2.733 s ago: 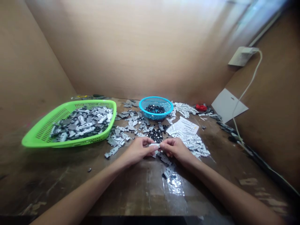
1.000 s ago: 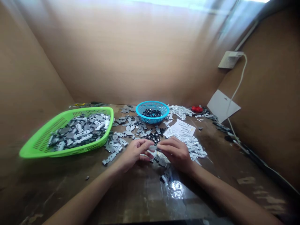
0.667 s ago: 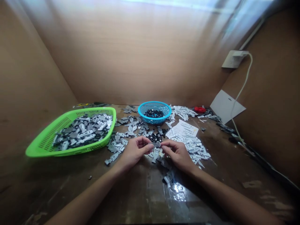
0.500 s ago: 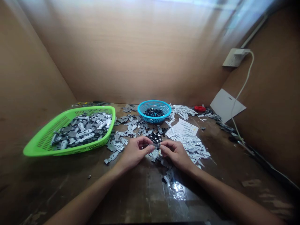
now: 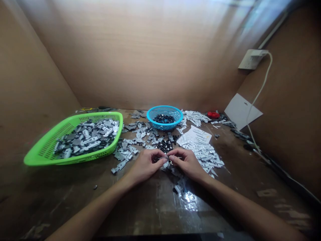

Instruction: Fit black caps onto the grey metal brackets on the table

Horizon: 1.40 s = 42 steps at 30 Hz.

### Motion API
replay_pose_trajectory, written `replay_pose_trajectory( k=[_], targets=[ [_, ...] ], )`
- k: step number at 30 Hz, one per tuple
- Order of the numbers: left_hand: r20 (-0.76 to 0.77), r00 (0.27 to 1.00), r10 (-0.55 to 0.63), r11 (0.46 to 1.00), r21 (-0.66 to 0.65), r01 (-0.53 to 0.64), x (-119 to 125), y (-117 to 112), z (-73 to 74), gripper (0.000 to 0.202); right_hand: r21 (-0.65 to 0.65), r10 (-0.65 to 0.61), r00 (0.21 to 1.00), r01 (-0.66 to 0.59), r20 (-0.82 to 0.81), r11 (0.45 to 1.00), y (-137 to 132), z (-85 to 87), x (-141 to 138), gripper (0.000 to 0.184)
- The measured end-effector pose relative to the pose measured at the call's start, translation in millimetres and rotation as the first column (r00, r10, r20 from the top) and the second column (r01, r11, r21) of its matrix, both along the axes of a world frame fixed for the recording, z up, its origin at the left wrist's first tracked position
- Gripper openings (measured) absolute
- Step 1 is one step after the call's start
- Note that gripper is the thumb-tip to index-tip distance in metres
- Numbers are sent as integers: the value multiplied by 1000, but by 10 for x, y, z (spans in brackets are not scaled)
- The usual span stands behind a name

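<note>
My left hand (image 5: 146,164) and my right hand (image 5: 187,162) meet at the middle of the worn wooden table (image 5: 155,211). Both pinch one small grey metal piece (image 5: 166,160) between their fingertips. Just beyond the fingers lies a heap of small black parts (image 5: 164,145). Loose grey metal plates (image 5: 130,152) spread to the left of my hands, and white flat pieces (image 5: 205,152) lie to the right.
A green basket (image 5: 50,147) full of grey metal plates stands at the left. A small blue basket (image 5: 164,112) with black parts sits at the back. A white paper (image 5: 242,110) leans on the right wall under a socket (image 5: 250,58) with a cable. A red item (image 5: 213,114) lies far right.
My hands stayed together on the small metal piece, shifting slightly and pressing closer at the fingertips. The view wobbled a little.
</note>
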<state>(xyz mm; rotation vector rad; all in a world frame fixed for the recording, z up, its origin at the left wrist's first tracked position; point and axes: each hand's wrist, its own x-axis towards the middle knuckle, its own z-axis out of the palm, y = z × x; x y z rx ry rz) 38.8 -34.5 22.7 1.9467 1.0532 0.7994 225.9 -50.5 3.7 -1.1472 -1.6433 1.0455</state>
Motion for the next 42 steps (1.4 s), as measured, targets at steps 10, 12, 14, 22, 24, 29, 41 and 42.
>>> replay_pose_trajectory(
  k=[10, 12, 14, 22, 24, 29, 41, 42],
  targets=[
    [8, 998, 61, 992, 109, -61, 21, -51, 25, 19, -150, 34, 978, -66, -204, 986, 11, -43, -25, 26],
    [-4, 998, 64, 990, 126, -63, 18, -55, 33, 18, -152, 52, 980, -82, -190, 985, 12, -50, -21, 28],
    [-7, 998, 63, 989, 135, -62, 14, -60, 42, 18, -123, 57, 990, -73, -127, 990, 10, -59, -15, 27],
    [-5, 1000, 25, 992, 123, -24, 5, -55, 27, 17, 107, -19, 993, 7, 113, 994, -34, -23, -3, 14],
    [-4, 1000, 26, 992, 125, -26, 6, -50, 13, 17, 170, -30, 989, 5, 145, 985, -48, -7, 0, 14],
    [-21, 1000, 17, 973, 230, -12, -7, -48, -8, 19, 302, -41, 984, -14, 174, 953, -72, 5, 1, 13],
    [-52, 999, -10, 902, 430, 31, -16, -93, -146, 14, 469, -22, 963, -111, 269, 876, -98, -57, 45, 16],
    [-44, 999, 2, 903, 430, 17, -8, -109, -153, 14, 470, -27, 964, -105, 265, 876, -106, -57, 40, 16]
  ],
)
